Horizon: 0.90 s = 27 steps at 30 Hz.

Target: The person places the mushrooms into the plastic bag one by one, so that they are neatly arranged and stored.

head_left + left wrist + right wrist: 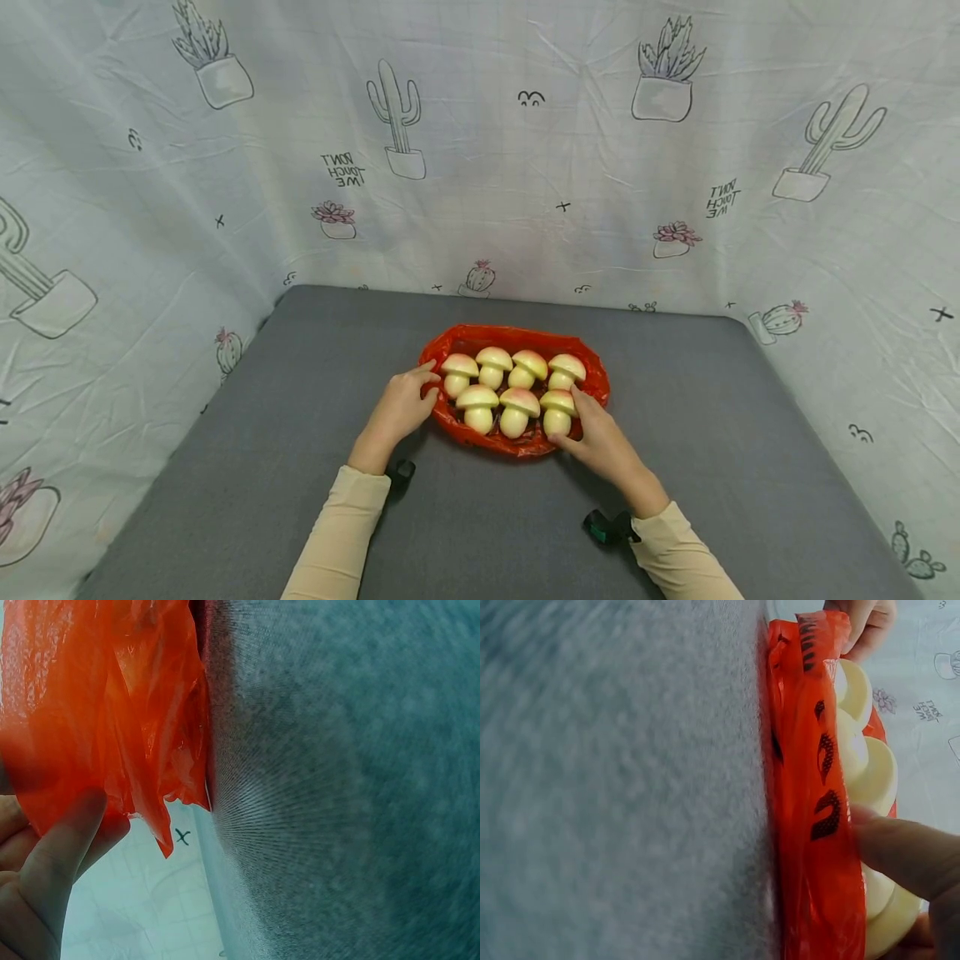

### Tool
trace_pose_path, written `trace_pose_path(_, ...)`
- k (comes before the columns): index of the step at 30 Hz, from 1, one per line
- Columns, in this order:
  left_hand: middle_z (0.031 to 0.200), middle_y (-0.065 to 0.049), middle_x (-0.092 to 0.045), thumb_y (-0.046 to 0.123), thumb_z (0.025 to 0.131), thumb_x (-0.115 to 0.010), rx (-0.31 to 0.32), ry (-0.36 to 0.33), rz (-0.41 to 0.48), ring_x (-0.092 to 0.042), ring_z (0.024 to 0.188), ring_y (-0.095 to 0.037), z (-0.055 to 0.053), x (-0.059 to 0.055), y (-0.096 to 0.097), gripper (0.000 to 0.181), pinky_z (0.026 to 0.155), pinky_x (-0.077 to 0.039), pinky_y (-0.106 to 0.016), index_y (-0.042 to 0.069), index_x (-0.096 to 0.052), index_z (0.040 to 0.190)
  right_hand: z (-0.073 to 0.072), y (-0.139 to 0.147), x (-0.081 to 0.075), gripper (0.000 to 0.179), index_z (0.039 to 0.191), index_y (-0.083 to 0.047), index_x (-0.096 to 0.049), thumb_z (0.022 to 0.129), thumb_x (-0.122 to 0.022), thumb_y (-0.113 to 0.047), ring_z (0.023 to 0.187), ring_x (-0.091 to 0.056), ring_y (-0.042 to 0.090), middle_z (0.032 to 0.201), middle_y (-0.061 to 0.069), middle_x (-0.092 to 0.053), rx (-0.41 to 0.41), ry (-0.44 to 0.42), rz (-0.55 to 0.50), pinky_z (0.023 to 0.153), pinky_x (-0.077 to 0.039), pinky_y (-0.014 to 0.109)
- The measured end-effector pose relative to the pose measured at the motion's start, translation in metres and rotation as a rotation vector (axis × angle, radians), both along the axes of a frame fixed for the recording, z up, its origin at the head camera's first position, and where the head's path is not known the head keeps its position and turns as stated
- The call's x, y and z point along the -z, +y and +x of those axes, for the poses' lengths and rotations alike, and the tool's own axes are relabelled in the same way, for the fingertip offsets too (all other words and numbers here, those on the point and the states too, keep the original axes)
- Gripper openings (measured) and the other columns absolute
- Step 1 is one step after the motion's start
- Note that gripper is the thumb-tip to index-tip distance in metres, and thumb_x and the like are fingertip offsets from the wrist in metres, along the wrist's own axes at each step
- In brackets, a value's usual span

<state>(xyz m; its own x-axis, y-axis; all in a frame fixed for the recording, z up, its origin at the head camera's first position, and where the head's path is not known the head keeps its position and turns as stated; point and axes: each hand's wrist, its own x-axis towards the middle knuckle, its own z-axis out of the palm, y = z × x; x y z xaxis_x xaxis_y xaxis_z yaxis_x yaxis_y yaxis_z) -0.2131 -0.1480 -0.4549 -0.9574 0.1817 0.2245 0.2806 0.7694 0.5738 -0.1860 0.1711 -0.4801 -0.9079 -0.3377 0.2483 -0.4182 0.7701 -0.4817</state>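
Several pale yellow mushroom-shaped pieces with pink-tinged caps, perhaps toys or buns, stand in two rows in a red plastic bag (517, 451) whose sides are spread like a shallow tray. My left hand (401, 406) is at the bag's left end; in the left wrist view its thumb (64, 851) lies against the crinkled red plastic, with fingers behind, pinching it. At the front right my right hand (606, 442) holds a mushroom-shaped piece (557, 417) between thumb and fingers. In the right wrist view the thumb (900, 844) reaches over the bag's printed side.
The bag lies on a grey table (480, 525). Behind and beside it hangs a white cloth (480, 150) printed with cacti. Dark wrist cameras (603, 527) sit at both wrists, close above the tabletop.
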Motion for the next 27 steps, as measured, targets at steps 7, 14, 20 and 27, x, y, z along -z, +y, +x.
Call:
trace_pose_path(7,0.134,-0.018,-0.055,0.005,0.087,-0.059,0.000,-0.003,-0.003,-0.063,0.090,-0.026,0.001,-0.001,0.001,0.025,0.064,-0.041,-0.030,-0.003,-0.069,0.109,0.000,0.000,0.001,0.089,0.141,0.014,-0.030,0.079,-0.076,-0.028,0.129,-0.040,0.045,0.141,0.033,-0.039,0.001,-0.033,-0.018,0.101,-0.037,0.054)
trace_pose_path(14,0.132,-0.019,-0.056,0.004,0.086,-0.059,0.008,0.024,0.001,-0.056,0.117,-0.034,-0.001,0.001,0.002,0.025,0.081,-0.048,-0.037,-0.004,-0.069,0.107,0.001,0.005,-0.004,0.090,0.143,0.011,-0.029,0.080,-0.074,-0.033,0.132,-0.037,0.044,0.145,0.031,-0.035,0.026,-0.041,-0.033,0.102,-0.035,0.056)
trace_pose_path(20,0.133,-0.019,-0.055,0.004,0.087,-0.059,0.009,0.018,-0.003,-0.063,0.100,-0.031,-0.002,0.000,0.001,0.025,0.069,-0.043,-0.033,-0.004,-0.069,0.108,0.003,0.021,-0.013,0.085,0.145,0.008,-0.028,0.084,-0.071,-0.032,0.131,-0.038,0.044,0.145,0.027,-0.037,0.053,0.008,-0.087,0.100,-0.035,0.059)
trace_pose_path(27,0.137,-0.017,-0.052,0.005,0.087,-0.059,0.027,-0.023,0.012,-0.029,0.047,-0.010,0.000,0.002,-0.002,0.027,0.050,-0.031,-0.024,-0.003,-0.069,0.111,0.003,0.044,-0.016,0.075,0.144,0.008,-0.030,0.087,-0.068,-0.021,0.124,-0.046,0.042,0.141,0.027,-0.042,0.101,0.074,-0.204,0.097,-0.040,0.049)
